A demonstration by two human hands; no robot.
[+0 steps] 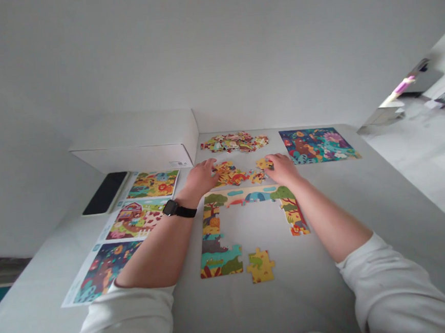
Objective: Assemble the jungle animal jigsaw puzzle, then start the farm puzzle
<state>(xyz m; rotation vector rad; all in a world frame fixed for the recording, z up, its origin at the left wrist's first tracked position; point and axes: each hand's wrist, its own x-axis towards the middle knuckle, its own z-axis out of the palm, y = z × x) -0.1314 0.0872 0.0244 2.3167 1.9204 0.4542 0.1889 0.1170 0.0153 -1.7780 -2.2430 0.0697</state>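
Observation:
My left hand (203, 176) is at the left edge of a small pile of loose puzzle pieces (229, 174), its fingers apart and curved toward them. At the pile's right end, my right hand (283, 168) has its fingertips closed on a yellow puzzle piece (263, 164). Nearer to me lies a partly joined jigsaw border (219, 258), with trees, a hippo and a blue elephant along its left, top and right sides. A separate yellow piece with a green animal (260, 265) rests by the border's lower left section.
Behind my hands is a heap of other puzzle pieces (236, 142). A finished dark blue puzzle (319, 145) lies at the back right. On the left are a white box (140, 155), a black phone (106, 193) and a sheet with three printed pictures (103, 236).

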